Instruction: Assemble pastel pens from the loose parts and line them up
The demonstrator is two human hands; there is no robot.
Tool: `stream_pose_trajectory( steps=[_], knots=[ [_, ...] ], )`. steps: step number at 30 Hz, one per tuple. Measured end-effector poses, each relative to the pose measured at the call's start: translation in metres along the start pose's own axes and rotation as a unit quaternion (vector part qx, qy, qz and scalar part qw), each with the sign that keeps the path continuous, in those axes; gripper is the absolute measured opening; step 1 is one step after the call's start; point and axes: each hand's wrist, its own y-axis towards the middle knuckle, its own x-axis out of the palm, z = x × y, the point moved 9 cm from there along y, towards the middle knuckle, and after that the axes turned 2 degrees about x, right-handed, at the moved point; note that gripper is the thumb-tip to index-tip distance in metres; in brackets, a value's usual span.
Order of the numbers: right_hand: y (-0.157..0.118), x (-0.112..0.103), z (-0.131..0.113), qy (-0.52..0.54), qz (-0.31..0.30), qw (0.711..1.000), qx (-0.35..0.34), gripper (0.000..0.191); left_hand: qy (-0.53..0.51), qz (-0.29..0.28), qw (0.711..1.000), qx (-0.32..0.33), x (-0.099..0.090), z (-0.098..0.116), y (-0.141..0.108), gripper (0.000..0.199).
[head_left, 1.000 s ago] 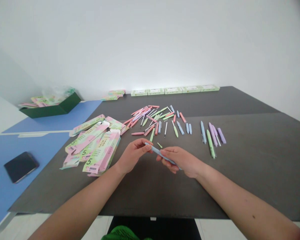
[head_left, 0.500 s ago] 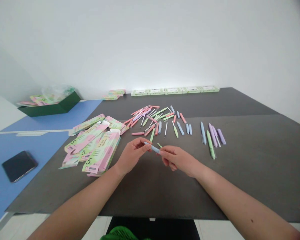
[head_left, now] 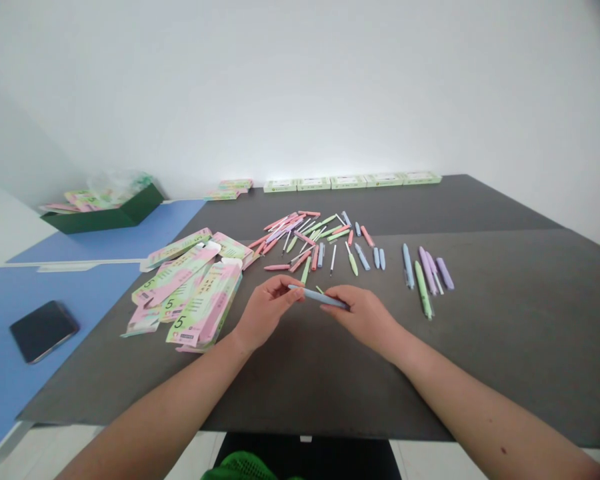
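A light blue pen (head_left: 319,297) is held between both hands over the near middle of the table. My left hand (head_left: 270,305) pinches its left end with thumb and fingertips. The fingers of my right hand (head_left: 363,312) are closed around its right end, which they partly cover. Just beyond the hands lie loose pen parts: a green barrel (head_left: 306,270), a white refill (head_left: 333,260), a green tip piece with a refill (head_left: 352,260) and blue pieces (head_left: 362,257). To the right lie a blue pen (head_left: 408,265), a green pen (head_left: 423,290) and purple pen pieces (head_left: 430,267).
A heap of pink, green and purple pen parts (head_left: 293,233) lies behind the hands. Flattened cartons (head_left: 200,303) are piled left. White-green boxes (head_left: 347,183) line the wall. On the blue table stand a dark green tray (head_left: 105,220) and a phone (head_left: 45,331).
My right hand has shifted right along the pen, and more of the blue pen's length shows between the hands. My left hand keeps its pinch in nearly the same place.
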Motion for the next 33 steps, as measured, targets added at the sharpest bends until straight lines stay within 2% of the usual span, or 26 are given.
stream_pose_trajectory(
  steps=[1,3,4,5,7,9,10,11,12,14,15,16,19,20,21,22,23,25,26,27,28,29,31,32,33],
  knots=[
    [-0.001,0.012,0.004,0.039,-0.064,0.997,0.024,0.023,-0.011,-0.007,1.000,0.001,0.002,0.000,0.000,0.016],
    [-0.010,0.038,0.009,0.142,-0.205,0.965,0.081,0.041,-0.038,-0.021,0.999,0.002,0.004,0.000,0.000,0.015],
    [-0.013,0.045,0.010,0.173,-0.236,0.952,0.096,0.045,-0.044,-0.024,0.999,0.001,0.004,0.000,0.000,0.015],
    [-0.011,0.044,0.010,0.175,-0.224,0.954,0.096,0.043,-0.042,-0.023,0.999,0.000,0.004,0.000,0.000,0.015],
    [-0.002,0.023,0.010,0.100,-0.100,0.988,0.058,0.031,-0.017,-0.012,1.000,-0.003,0.002,-0.001,0.000,0.016],
    [0.001,0.001,0.004,0.009,0.018,1.000,0.011,0.023,0.004,-0.007,1.000,-0.003,0.001,-0.001,0.000,0.016],
    [0.001,0.000,0.003,-0.002,0.022,1.000,0.003,0.018,0.002,-0.010,1.000,-0.002,0.002,-0.001,-0.001,0.016],
    [0.000,0.005,0.004,0.020,-0.015,1.000,0.010,0.017,-0.009,-0.017,1.000,-0.001,0.003,-0.001,-0.002,0.016],
    [-0.002,0.017,0.006,0.067,-0.082,0.994,0.031,0.022,-0.023,-0.025,0.999,-0.001,0.005,0.000,-0.002,0.016],
    [-0.011,0.040,0.009,0.179,-0.213,0.956,0.087,0.035,-0.048,-0.039,0.998,-0.002,0.007,0.000,-0.003,0.015],
    [-0.014,0.045,0.009,0.215,-0.243,0.940,0.106,0.037,-0.052,-0.041,0.998,-0.004,0.008,0.000,-0.003,0.015],
    [-0.013,0.044,0.009,0.223,-0.234,0.940,0.110,0.035,-0.051,-0.037,0.998,-0.005,0.007,-0.001,-0.003,0.015],
    [0.000,0.016,0.007,0.124,-0.069,0.989,0.053,0.019,-0.028,-0.014,0.999,-0.006,0.002,-0.002,-0.001,0.014],
    [0.001,0.009,0.005,0.095,-0.033,0.994,0.038,0.017,-0.026,-0.011,1.000,-0.006,0.002,-0.002,0.000,0.014],
    [0.001,0.009,0.006,0.096,-0.032,0.994,0.039,0.018,-0.030,-0.014,0.999,-0.006,0.003,-0.002,0.000,0.014],
    [0.000,0.015,0.008,0.131,-0.065,0.988,0.056,0.021,-0.040,-0.021,0.999,-0.006,0.004,-0.002,0.000,0.014],
    [-0.003,0.026,0.011,0.192,-0.123,0.970,0.084,0.025,-0.054,-0.031,0.998,-0.006,0.006,-0.001,-0.001,0.014],
    [-0.016,0.049,0.010,0.323,-0.248,0.903,0.139,0.030,-0.078,-0.052,0.996,-0.004,0.010,0.000,-0.002,0.013],
    [-0.021,0.056,0.007,0.365,-0.290,0.871,0.156,0.033,-0.085,-0.060,0.995,-0.003,0.011,0.001,-0.002,0.013],
    [-0.024,0.059,0.005,0.382,-0.308,0.856,0.164,0.036,-0.088,-0.062,0.994,-0.003,0.011,0.001,-0.002,0.013],
    [-0.023,0.058,0.005,0.374,-0.300,0.863,0.161,0.037,-0.089,-0.058,0.994,-0.004,0.010,0.001,-0.002,0.013],
    [-0.018,0.053,0.008,0.342,-0.262,0.890,0.148,0.035,-0.085,-0.049,0.995,-0.006,0.008,0.001,-0.001,0.013],
    [-0.005,0.029,0.011,0.236,-0.127,0.958,0.096,0.027,-0.062,-0.024,0.998,-0.010,0.003,-0.001,0.001,0.014],
    [-0.002,0.017,0.010,0.182,-0.065,0.979,0.069,0.023,-0.048,-0.016,0.999,-0.012,0.002,-0.002,0.001,0.014],
    [-0.001,0.011,0.009,0.148,-0.033,0.987,0.054,0.021,-0.039,-0.016,0.999,-0.013,0.002,-0.003,0.001,0.014]
  ],
)
